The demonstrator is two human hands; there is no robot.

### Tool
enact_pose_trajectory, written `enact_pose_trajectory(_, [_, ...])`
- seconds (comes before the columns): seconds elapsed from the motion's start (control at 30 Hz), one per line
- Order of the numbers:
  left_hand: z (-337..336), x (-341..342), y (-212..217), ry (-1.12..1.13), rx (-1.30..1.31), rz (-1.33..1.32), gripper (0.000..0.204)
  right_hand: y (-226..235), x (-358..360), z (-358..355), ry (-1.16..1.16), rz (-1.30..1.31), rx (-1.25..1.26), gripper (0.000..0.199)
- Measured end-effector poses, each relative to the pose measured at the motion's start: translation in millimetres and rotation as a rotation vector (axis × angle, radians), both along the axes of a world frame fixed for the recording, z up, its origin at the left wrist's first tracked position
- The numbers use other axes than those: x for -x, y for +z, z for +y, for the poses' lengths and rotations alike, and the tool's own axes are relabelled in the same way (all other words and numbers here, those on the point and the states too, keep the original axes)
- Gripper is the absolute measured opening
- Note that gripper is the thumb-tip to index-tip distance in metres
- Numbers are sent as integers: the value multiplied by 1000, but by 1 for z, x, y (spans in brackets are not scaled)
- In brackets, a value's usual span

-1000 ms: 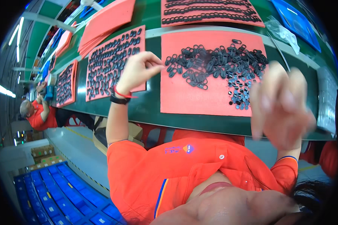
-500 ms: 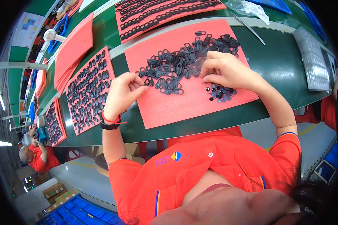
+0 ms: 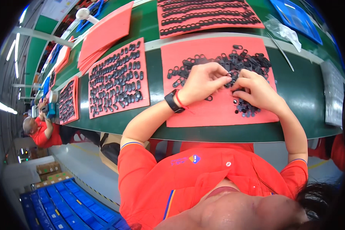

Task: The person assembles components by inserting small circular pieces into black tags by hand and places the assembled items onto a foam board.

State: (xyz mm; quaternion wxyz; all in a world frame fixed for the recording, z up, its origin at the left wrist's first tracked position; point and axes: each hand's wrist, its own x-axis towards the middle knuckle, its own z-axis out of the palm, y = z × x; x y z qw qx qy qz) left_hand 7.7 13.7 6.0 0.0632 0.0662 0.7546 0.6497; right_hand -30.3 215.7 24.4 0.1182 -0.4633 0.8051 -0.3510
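A pink foam sheet (image 3: 203,117) lies in front of me with a loose heap of small black plastic pieces (image 3: 253,61), each oval with a ring-shaped end. My left hand (image 3: 205,82) is closed in a pinch over the heap, a small black looped piece (image 3: 229,75) at its fingertips. Close beside it, my right hand (image 3: 255,90) is also closed, thumb and fingers drawn together; whatever it grips is hidden. Under the right hand sits a little pile of shiny dark round discs (image 3: 247,108). Part of the black heap is covered by both hands.
Pink sheets with rows of black pieces lie at the left (image 3: 119,103) and far side (image 3: 203,28). Stacked pink sheets (image 3: 103,34), a white fan (image 3: 83,14), tweezers (image 3: 281,51), a plastic bag (image 3: 283,32), a blue tray (image 3: 295,17) and clear trays (image 3: 333,96) surround them.
My left hand has moved right, from the sheet's left edge to beside my right hand, and now pinches a black looped piece. The view has shifted, so the table sits farther right.
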Motion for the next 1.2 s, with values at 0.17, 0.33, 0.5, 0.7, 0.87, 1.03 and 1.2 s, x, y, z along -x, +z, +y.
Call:
enact_pose_trajectory(0.17, [-2,-4,-4,47,-127,-33,17,-4,3,-3,-37,114,75,6])
enact_pose_trajectory(0.33, [-3,-3,-6,24,-108,-63,18,-1,-1,-7,-238,-83,238,4])
enact_pose_trajectory(0.5, [-1,-2,-7,14,-100,-53,18,-4,-9,-11,-331,-219,277,4])
enact_pose_trajectory(0.7, [-2,-6,-1,-11,-200,-128,18,-8,-18,-18,-316,-201,336,4])
enact_pose_trajectory(0.87, [0,-5,-4,15,-192,-65,17,-12,-16,-15,-320,-197,430,7])
enact_pose_trajectory(1.03, [0,-7,1,54,-304,-75,18,-13,-14,-16,-355,-379,520,11])
enact_pose_trajectory(1.2, [-2,-2,1,53,-354,-156,23,-11,-9,-13,-367,-565,571,14])
